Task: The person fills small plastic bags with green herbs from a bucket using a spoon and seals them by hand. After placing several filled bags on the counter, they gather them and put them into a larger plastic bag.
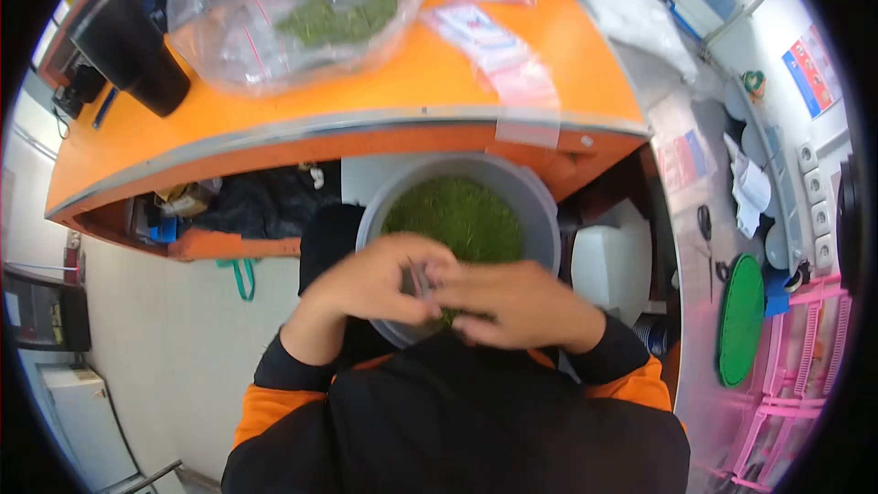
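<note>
Left grip: left hand point(357, 279) curled round a small grey item point(419, 282), blurred.
Right grip: right hand point(517, 302) half closed against it; whether it holds is unclear.
Green flakes point(457, 206): in the tub point(546, 229), under both hands.
Handling: best low over the tub, catching loose bits.
Obstacle: front edge of the counter point(585, 46).
Counter, left end: black cup point(137, 55) beside plastic bag point(215, 32).

Grey round bucket point(549, 220) stood upright, held loose green plant clippings point(462, 210); small greyish item point(419, 281), blurred, sat toward 8 o'clock.
</note>
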Demonstrator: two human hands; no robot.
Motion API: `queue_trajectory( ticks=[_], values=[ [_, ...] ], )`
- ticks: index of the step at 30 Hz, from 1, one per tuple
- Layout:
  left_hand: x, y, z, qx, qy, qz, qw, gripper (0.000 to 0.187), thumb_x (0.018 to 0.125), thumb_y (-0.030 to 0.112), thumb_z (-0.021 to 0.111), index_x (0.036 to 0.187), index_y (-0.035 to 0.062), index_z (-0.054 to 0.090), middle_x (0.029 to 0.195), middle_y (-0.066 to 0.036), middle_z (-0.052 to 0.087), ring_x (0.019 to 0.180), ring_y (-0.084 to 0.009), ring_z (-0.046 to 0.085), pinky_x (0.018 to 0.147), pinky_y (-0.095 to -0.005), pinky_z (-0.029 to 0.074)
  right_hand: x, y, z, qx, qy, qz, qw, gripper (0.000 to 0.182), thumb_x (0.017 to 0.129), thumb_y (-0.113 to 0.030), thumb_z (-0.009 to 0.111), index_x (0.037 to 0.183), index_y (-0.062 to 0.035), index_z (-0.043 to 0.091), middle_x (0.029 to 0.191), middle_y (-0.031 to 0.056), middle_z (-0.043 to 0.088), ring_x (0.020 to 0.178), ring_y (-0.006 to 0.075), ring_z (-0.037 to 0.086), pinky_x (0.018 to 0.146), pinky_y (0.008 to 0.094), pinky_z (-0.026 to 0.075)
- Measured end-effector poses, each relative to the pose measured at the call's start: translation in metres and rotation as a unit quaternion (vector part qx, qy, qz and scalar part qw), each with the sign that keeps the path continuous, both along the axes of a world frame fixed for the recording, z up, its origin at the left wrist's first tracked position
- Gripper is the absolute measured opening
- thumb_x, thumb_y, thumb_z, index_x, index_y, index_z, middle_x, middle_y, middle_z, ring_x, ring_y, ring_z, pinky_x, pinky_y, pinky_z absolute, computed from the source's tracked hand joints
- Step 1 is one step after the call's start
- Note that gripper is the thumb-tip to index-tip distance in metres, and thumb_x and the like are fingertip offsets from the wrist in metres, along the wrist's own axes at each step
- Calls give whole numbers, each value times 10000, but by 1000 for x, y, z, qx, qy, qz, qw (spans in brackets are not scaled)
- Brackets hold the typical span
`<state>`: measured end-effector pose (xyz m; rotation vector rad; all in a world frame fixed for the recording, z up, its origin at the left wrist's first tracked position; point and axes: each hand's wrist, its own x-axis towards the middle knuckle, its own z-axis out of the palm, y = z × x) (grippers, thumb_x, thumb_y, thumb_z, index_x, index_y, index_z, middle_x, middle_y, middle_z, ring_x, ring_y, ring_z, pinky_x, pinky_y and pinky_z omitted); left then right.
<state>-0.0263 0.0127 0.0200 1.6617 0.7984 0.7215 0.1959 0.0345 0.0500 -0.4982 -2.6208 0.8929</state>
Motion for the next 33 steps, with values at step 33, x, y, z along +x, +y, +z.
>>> queue_trajectory(
  ticks=[33],
  values=[
    [-11,-23,-12,-2,-199,194,961,928,657,78,764,1413,55,228,1314,-127,350,1275,-195,284,1062,-325,186,3,28,-60,-130,-201,-152,959,196,770,-173,550,847,-43,676,769,161,646,726,330,627,662,405,492]
  ],
)
